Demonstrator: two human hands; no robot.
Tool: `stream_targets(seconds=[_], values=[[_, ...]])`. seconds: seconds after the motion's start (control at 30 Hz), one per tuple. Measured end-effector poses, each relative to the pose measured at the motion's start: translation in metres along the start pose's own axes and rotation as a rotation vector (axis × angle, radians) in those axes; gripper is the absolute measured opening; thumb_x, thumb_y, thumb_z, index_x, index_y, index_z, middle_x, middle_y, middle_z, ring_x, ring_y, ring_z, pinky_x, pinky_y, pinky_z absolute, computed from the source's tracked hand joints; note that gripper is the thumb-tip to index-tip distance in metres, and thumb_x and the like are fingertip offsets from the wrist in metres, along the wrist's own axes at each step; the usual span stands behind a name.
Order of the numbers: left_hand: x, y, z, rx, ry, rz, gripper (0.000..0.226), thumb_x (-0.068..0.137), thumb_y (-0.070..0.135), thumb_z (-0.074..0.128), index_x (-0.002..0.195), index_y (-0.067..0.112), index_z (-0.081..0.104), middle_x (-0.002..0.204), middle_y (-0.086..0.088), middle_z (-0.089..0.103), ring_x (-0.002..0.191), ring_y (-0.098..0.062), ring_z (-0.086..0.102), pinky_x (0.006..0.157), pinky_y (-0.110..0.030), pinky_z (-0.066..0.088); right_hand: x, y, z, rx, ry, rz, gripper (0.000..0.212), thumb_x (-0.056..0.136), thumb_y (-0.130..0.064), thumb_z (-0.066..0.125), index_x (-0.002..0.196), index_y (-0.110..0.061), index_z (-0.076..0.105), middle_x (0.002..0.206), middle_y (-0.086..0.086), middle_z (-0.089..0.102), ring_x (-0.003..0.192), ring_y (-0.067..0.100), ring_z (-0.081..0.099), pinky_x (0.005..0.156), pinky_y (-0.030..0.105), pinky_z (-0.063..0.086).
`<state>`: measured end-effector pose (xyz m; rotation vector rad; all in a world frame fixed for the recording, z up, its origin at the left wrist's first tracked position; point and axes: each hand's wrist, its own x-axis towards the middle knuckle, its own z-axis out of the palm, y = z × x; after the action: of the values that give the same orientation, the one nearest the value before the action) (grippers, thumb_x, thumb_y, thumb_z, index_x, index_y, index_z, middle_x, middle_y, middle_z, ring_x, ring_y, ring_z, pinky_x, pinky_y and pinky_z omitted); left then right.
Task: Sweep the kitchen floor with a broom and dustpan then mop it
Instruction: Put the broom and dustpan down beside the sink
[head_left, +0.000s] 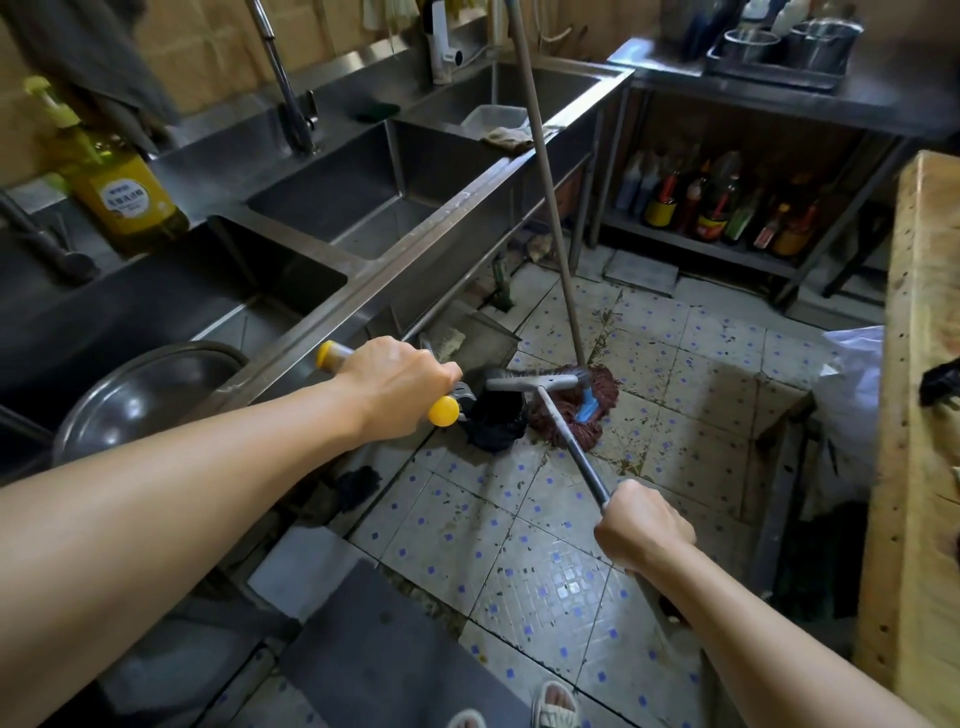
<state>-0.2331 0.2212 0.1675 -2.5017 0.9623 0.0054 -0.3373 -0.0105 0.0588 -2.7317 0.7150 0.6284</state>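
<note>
My left hand (400, 387) grips a handle with yellow ends (443, 410) just in front of the sink edge. Below it a black cloth bundle (493, 423) lies on the tiled floor (545, 561). My right hand (641, 525) grips a grey metal pole (571, 441) that runs forward to a T-shaped bar (535, 383) over the black cloth. A red string mop head (597, 395) rests on the floor beside the bar, its long wooden pole (545, 171) leaning up against the sink. A metal dustpan (467, 338) sits under the sink edge. The floor shows dirt spots.
A long steel sink unit (363, 291) runs along the left, with a steel bowl (150, 384) and a yellow bottle (124, 197). A shelf of bottles (722, 208) stands at the back, a wooden counter (919, 415) and a white bag (852, 395) at right. A grey mat (374, 649) lies near my sandalled feet.
</note>
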Motion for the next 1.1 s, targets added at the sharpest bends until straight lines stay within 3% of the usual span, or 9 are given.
stream_targets(seconds=[0.2,0.43,0.67,0.8,0.9,1.03,1.1], values=[[-0.005,0.006,-0.006,-0.027,-0.013,-0.013,0.028,0.077,0.011,0.05,0.104,0.02,0.049,0.085,-0.003,0.064,0.07,-0.028,0.062,0.051,-0.029,0.031,0.004,0.003,0.001,-0.031,-0.001,0.007,0.016,0.086,-0.011,0.046,0.099,-0.02,0.049,0.072,-0.004,0.046,0.071,0.016,0.053,0.056,0.026,0.037],[0.0,0.016,-0.023,-0.037,-0.013,-0.047,0.028,0.078,0.009,0.053,0.104,0.019,0.05,0.089,-0.004,0.063,0.075,-0.028,0.062,0.052,-0.03,0.03,0.007,0.011,0.001,-0.023,-0.023,0.016,0.022,0.085,-0.01,0.046,0.104,-0.02,0.051,0.073,-0.004,0.046,0.079,0.019,0.055,0.067,0.029,0.043],[0.013,0.022,-0.05,-0.117,0.034,-0.138,0.022,0.082,0.017,0.056,0.103,0.02,0.055,0.09,-0.004,0.064,0.077,-0.029,0.062,0.055,-0.029,0.032,0.011,0.021,-0.008,-0.033,-0.034,0.009,0.029,0.085,-0.007,0.044,0.112,-0.018,0.052,0.086,-0.002,0.051,0.082,0.02,0.055,0.067,0.029,0.043],[0.016,0.023,-0.061,-0.154,0.049,-0.168,0.023,0.082,0.02,0.057,0.104,0.021,0.057,0.09,-0.003,0.065,0.079,-0.028,0.063,0.058,-0.028,0.035,0.017,0.034,-0.018,-0.028,-0.062,-0.004,0.032,0.085,-0.007,0.041,0.113,-0.017,0.052,0.079,-0.002,0.051,0.077,0.017,0.057,0.06,0.027,0.043],[0.019,0.026,-0.07,-0.174,0.04,-0.203,0.021,0.081,0.02,0.056,0.102,0.021,0.057,0.089,-0.003,0.064,0.076,-0.028,0.061,0.058,-0.029,0.033,0.018,0.038,-0.025,-0.041,-0.061,-0.036,0.022,0.086,-0.01,0.042,0.105,-0.017,0.051,0.075,-0.003,0.048,0.073,0.016,0.056,0.056,0.026,0.042],[0.026,0.029,-0.086,-0.18,0.059,-0.249,0.015,0.08,0.022,0.055,0.094,0.022,0.058,0.081,-0.001,0.06,0.064,-0.023,0.046,0.05,-0.026,0.025,0.019,0.04,-0.042,-0.025,-0.061,-0.058,0.011,0.084,-0.009,0.042,0.089,-0.018,0.046,0.074,-0.001,0.053,0.065,0.016,0.061,0.066,0.029,0.054],[0.029,0.032,-0.092,-0.155,0.058,-0.258,0.015,0.08,0.024,0.057,0.095,0.023,0.059,0.083,-0.001,0.061,0.065,-0.024,0.048,0.045,-0.024,0.019,0.018,0.045,-0.049,-0.031,-0.053,-0.071,0.011,0.085,-0.009,0.042,0.089,-0.018,0.046,0.075,-0.001,0.053,0.067,0.016,0.061,0.062,0.028,0.052]])
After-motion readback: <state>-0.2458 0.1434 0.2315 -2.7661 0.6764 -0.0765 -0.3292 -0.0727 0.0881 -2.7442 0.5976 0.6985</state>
